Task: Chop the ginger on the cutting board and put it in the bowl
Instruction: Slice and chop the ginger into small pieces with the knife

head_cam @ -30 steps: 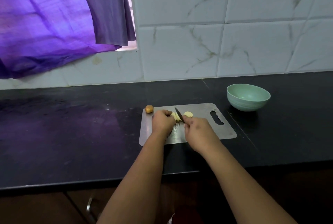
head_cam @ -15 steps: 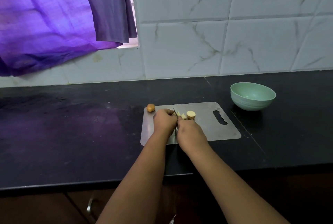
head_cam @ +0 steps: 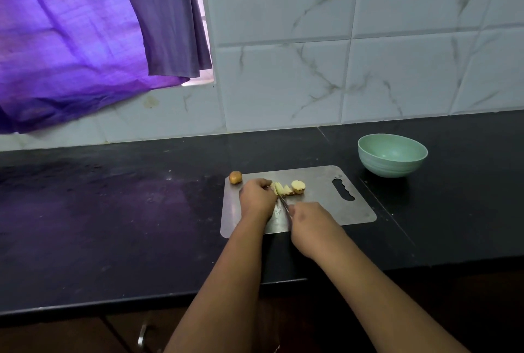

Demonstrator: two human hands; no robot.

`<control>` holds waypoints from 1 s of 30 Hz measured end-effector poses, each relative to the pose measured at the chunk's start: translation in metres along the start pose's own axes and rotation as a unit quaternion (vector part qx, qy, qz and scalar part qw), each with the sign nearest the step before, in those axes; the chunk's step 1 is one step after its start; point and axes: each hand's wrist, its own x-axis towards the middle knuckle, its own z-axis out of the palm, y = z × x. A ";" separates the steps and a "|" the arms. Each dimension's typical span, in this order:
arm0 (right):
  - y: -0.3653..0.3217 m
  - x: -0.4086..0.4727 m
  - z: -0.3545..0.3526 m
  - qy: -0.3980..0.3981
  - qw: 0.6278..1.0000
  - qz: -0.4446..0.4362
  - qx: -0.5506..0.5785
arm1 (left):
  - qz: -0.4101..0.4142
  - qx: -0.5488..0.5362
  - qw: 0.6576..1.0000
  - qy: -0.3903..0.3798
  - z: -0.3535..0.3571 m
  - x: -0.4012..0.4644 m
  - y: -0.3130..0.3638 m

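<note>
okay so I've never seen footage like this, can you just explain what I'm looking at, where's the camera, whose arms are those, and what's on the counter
There is no machine here. The camera sits on a person's head and looks forward and down, so the two bare arms reaching in from the bottom are that person's own.

They work at a black counter below a tiled wall, with a purple curtain at upper left. On the counter lies a metal cutting board, and beyond its right end stands a green bowl, which looks empty.

The left hand steadies the ginger, already partly sliced. The right hand holds a knife, its blade at the slices. A cut piece lies just to the right, and a small brown piece sits at the board's far left corner.
</note>
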 end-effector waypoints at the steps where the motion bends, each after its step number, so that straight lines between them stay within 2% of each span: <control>1: 0.003 -0.003 -0.002 -0.001 1.000 -0.001 -0.010 | 0.001 0.003 1.000 0.003 0.000 -0.001 0.000; 7: 0.021 -0.005 -0.017 0.016 0.999 -0.004 0.049 | 0.037 0.061 0.997 0.030 -0.001 -0.005 0.002; 13: 0.015 -0.001 -0.012 0.090 0.983 -0.038 0.157 | -0.014 0.037 0.999 0.035 -0.008 0.000 0.002; 15: 0.007 0.004 -0.006 0.092 0.980 -0.042 0.171 | -0.019 0.026 0.999 0.035 -0.010 -0.001 0.003; 22: -0.007 0.026 0.017 0.051 0.990 -0.007 0.134 | -0.027 0.018 0.999 0.017 -0.013 0.000 0.004; 30: -0.020 0.042 0.008 0.006 0.998 0.006 0.067 | -0.026 0.025 0.999 0.006 -0.013 0.006 0.001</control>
